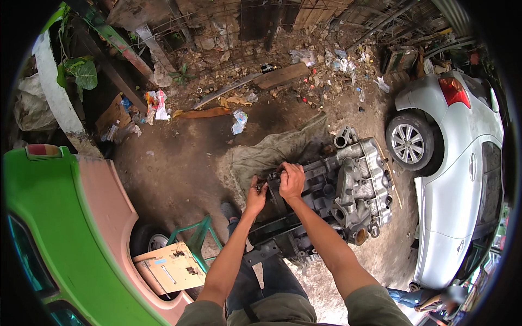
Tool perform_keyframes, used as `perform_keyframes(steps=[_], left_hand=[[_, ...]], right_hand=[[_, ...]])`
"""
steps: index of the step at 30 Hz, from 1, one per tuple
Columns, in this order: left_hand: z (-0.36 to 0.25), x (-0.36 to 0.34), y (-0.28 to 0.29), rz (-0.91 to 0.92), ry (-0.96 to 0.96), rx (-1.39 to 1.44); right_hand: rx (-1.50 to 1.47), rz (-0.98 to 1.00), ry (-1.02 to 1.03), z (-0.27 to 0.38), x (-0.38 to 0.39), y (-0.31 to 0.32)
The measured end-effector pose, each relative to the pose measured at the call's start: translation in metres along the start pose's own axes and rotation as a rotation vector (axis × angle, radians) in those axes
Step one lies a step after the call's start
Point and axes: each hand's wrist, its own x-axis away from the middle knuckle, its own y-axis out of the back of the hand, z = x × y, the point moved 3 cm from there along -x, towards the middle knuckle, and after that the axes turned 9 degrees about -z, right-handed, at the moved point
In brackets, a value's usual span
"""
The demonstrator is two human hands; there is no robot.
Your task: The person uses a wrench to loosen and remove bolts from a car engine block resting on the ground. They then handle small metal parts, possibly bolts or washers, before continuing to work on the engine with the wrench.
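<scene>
A grey metal car engine (356, 182) lies on its side in front of me, its cast covers and round ports toward the right. At its left end my left hand (255, 196) is closed, fingertips pinched on something small and dark that I cannot make out. Just to the right, my right hand (292, 182) bends its fingers down over the engine's edge. Its fingertips press together there, and what they hold is hidden. A crumpled grey-green cloth (261, 157) is spread on the ground beyond the hands, partly beneath the engine.
To the left, a board (182, 271) carries a wrench (168, 275) and small dark parts, beside a green stool (202, 242). A green and pink car body (70, 217) borders the left, a silver car (451, 157) the right. Planks (280, 76) and litter lie ahead; a person (429, 299) is at lower right.
</scene>
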Motion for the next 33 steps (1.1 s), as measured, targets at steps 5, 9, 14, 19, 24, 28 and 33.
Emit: perform_keyframes(steps=[5,9,14,19,24,28,33], left_hand=[[-0.008,-0.025,0.001,-0.061,-0.064,-0.098],[-0.022,-0.058,-0.001,0.006,0.167,-0.282],[-0.028,-0.101,-0.019,0.249,0.473,-0.266],[-0.023,-0.113,-0.03,0.323,0.571,-0.225],[-0.019,-0.098,-0.02,0.265,0.405,-0.222],[-0.018,-0.079,-0.014,0.153,0.375,-0.208],[-0.023,-0.073,-0.016,0.048,0.267,-0.237]], right_hand=[[0.005,-0.013,0.019,0.001,-0.001,0.001],[0.002,0.023,0.008,0.003,-0.004,0.003],[0.002,0.001,0.009,0.006,-0.007,0.004],[-0.029,0.051,-0.007,0.006,-0.008,0.004],[-0.012,0.037,0.003,0.007,-0.009,0.004],[-0.033,0.054,0.002,0.006,-0.008,0.005],[-0.009,0.039,0.008,0.006,-0.008,0.003]])
